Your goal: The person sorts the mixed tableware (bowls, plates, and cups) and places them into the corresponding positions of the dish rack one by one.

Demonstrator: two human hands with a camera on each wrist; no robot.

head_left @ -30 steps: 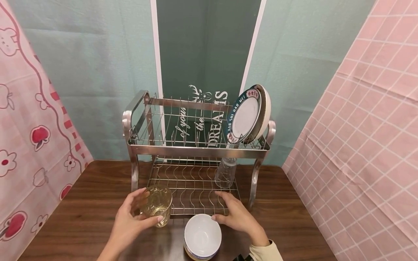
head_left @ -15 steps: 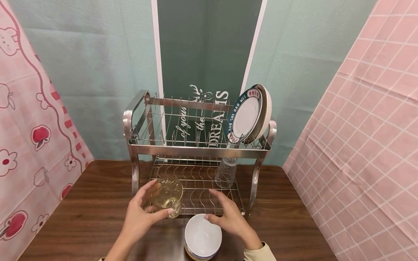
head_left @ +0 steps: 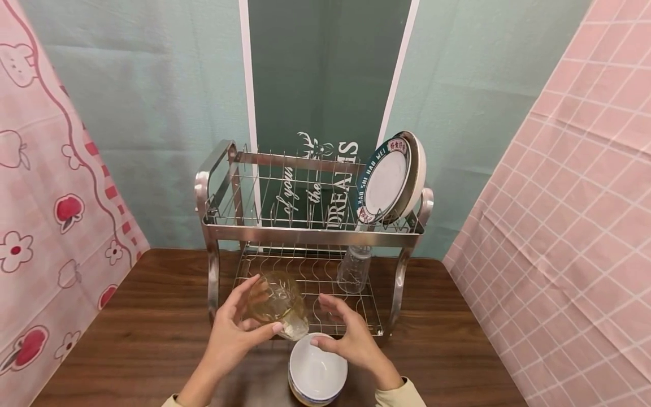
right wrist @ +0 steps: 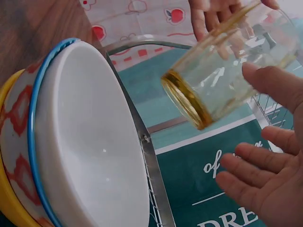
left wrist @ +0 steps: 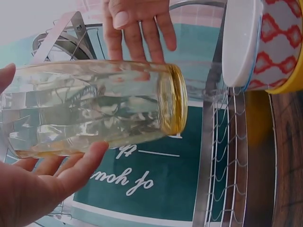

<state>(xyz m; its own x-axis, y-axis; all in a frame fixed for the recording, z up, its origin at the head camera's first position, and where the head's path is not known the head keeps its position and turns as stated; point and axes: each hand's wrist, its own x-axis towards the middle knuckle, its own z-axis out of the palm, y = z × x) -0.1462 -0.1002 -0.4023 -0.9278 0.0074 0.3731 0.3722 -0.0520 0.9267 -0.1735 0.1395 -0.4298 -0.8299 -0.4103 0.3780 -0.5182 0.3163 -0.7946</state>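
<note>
Beside the empty right grip (head_left: 353, 336), the left grip (head_left: 233, 330) clasps a yellowish, round glass tumbler (head_left: 278, 305), likely fragile: hold mid-body.

The person wears pale cream cloth: at the near edge the left sleeve (head_left: 171, 402) shows as a thin sliver, the right sleeve (head_left: 401, 395) as a broader, softly creased band. The left hand (head_left: 233, 332) and right hand (head_left: 355, 342) are bare, with slender fingers (right wrist: 260, 157).

Two hands (head_left: 232, 333) (head_left: 354, 341), two glasses (head_left: 278, 299) (head_left: 354, 271), one rack (head_left: 310, 235); bowls (head_left: 319, 370), number unclear
</note>
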